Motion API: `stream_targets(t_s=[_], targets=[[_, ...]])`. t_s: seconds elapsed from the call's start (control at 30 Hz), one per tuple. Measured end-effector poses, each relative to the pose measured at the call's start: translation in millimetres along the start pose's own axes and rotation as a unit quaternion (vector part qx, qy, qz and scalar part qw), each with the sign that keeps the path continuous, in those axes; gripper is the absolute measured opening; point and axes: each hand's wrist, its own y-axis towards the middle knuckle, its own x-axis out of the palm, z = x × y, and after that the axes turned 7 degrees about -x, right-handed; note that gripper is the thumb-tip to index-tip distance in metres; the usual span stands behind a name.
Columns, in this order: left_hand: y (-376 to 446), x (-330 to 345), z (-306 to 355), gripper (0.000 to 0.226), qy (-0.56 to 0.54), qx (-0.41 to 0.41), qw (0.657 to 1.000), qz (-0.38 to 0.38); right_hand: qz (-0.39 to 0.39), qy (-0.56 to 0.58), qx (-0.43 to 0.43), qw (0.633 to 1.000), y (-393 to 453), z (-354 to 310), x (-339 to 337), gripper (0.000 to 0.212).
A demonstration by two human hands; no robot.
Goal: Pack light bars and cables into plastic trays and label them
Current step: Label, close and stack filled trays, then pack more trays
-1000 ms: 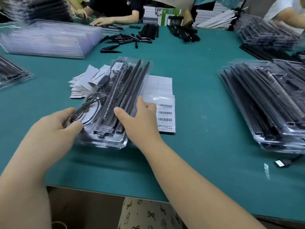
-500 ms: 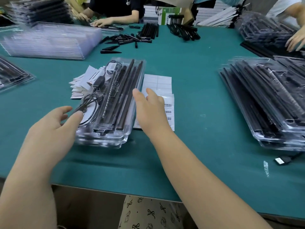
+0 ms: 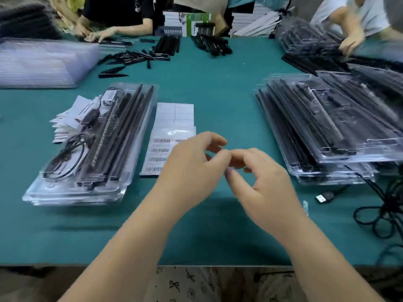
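Note:
A clear plastic tray packed with black light bars and a coiled black cable lies at the left on the green table. To its right lies a white sheet of barcode labels. My left hand and my right hand hover together over the middle of the table, to the right of the label sheet, with fingers curled and fingertips touching each other. Blur hides whether anything is pinched between them.
A tall stack of packed trays fills the right side, with loose black cables and a plug beside it. Paper cards lie left of the tray, empty clear trays at back left. Other people's hands work at the far edge.
My left hand has let go of the packed tray and moved right. My right hand has left the label sheet. Both now meet over the table's middle.

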Motion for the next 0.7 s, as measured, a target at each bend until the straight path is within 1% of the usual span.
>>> stream_targets(t_s=[0.07, 0.1, 0.17, 0.2, 0.27, 0.37, 0.43, 0.5, 0.57, 0.6, 0.67, 0.7], targets=[[14.7, 27.0, 21.4, 0.009, -0.052, -0.025, 0.994, -0.091, 0.060, -0.043, -0.018, 0.997, -8.0, 10.2, -21.2, 0.027], [21.3, 38.7, 33.6, 0.011, -0.091, -0.036, 0.988, -0.121, 0.099, -0.055, -0.015, 0.993, -12.0, 15.6, -32.6, 0.027], [36.6, 60.5, 56.6, 0.019, -0.142, -0.056, 0.977, -0.148, 0.175, -0.055, 0.002, 0.983, -18.9, 25.8, -55.6, 0.026], [44.0, 69.9, 67.8, 0.024, -0.137, -0.059, 0.978, -0.148, 0.209, -0.047, 0.008, 0.977, -21.4, 30.4, -66.3, 0.024], [57.9, 89.3, 85.4, 0.037, -0.089, -0.059, 0.983, -0.148, 0.257, -0.041, 0.020, 0.965, -24.8, 37.9, -83.6, 0.023], [69.7, 117.3, 97.8, 0.055, -0.025, -0.051, 0.987, -0.149, 0.266, -0.089, 0.037, 0.959, -28.6, 48.7, -96.2, 0.027], [72.2, 129.4, 98.7, 0.058, -0.001, -0.044, 0.988, -0.145, 0.265, -0.070, 0.056, 0.960, -33.0, 52.6, -97.5, 0.023], [74.3, 135.3, 95.2, 0.049, -0.023, -0.063, 0.985, -0.160, 0.270, -0.038, 0.068, 0.960, -38.4, 54.4, -96.2, 0.021], [78.3, 134.8, 88.0, 0.031, -0.107, -0.111, 0.972, -0.176, 0.282, -0.024, 0.071, 0.957, -40.7, 54.5, -94.5, 0.021], [80.0, 133.1, 84.5, 0.018, -0.169, -0.146, 0.957, -0.184, 0.287, -0.013, 0.073, 0.955, -40.4, 53.6, -94.1, 0.022], [84.6, 128.5, 74.9, 0.010, -0.284, -0.193, 0.921, -0.185, 0.296, 0.013, 0.076, 0.952, -38.8, 50.9, -93.1, 0.026], [86.9, 125.1, 69.0, 0.006, -0.320, -0.204, 0.908, -0.180, 0.299, 0.027, 0.073, 0.951, -38.0, 49.5, -92.4, 0.025]])
